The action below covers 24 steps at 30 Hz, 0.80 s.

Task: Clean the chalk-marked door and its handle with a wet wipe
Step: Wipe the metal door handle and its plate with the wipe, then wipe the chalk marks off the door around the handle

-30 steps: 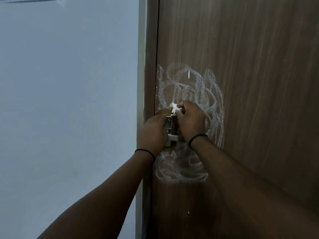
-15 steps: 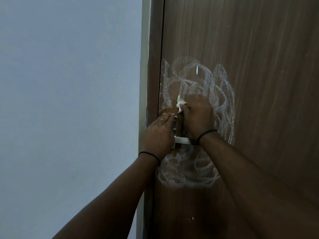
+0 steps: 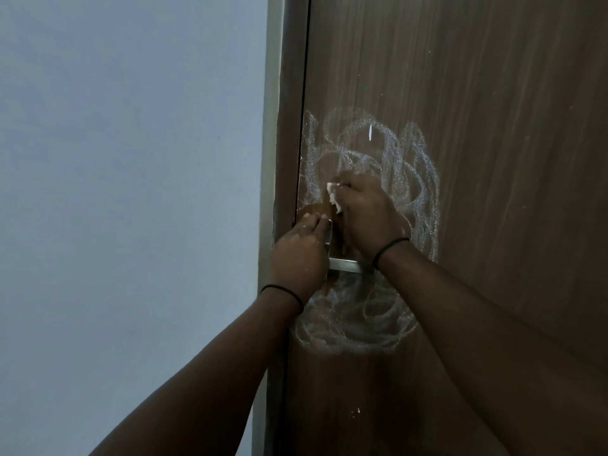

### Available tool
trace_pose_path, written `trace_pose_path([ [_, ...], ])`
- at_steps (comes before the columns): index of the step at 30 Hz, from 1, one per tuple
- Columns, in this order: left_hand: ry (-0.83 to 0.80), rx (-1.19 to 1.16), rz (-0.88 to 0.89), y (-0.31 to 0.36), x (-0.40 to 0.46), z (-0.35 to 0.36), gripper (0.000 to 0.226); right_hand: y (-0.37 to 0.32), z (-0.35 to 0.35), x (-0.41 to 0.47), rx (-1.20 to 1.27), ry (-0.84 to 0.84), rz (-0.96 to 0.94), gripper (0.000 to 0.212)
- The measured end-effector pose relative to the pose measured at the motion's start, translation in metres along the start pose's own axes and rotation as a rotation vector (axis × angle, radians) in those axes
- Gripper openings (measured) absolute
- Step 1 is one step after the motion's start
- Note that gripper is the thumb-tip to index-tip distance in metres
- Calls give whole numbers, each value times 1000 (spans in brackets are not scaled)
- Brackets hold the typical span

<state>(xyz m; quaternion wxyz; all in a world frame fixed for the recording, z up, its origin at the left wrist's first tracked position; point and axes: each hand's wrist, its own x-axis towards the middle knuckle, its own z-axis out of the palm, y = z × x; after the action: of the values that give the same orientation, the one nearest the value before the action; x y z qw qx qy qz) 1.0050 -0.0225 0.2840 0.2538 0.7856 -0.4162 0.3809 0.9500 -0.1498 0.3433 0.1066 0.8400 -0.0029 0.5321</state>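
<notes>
Both hands stay put: right hand [image 3: 368,215] still wiping door [image 3: 493,159].

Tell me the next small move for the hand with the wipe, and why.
Probably sweep the wet wipe in the right hand upward across the chalk scribble: only a small patch above the handle looks wiped, and the left hand already steadies the door.

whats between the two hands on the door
In the head view, the metal handle and a cleaned patch of door lie between left hand and right hand.
</notes>
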Motion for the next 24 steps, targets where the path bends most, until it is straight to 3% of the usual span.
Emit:
trace_pose_path([
  [2,-20,28,-10,2,3,-4,48,5,-3,-11,-40,-9,-54,6],
  [7,-63,100,-16,7,6,-6,47,17,-20,6,-13,131,45,10],
  [13,-81,106,-22,6,7,-9,41,12,-5,-25,-189,-170,-199,45],
  [20,-94,123,-17,6,7,-4,50,26,-11,-14,-269,-248,-22,58],
  [24,-94,123,-19,6,6,-4,52,22,-11,-17,-293,-320,-83,60],
])
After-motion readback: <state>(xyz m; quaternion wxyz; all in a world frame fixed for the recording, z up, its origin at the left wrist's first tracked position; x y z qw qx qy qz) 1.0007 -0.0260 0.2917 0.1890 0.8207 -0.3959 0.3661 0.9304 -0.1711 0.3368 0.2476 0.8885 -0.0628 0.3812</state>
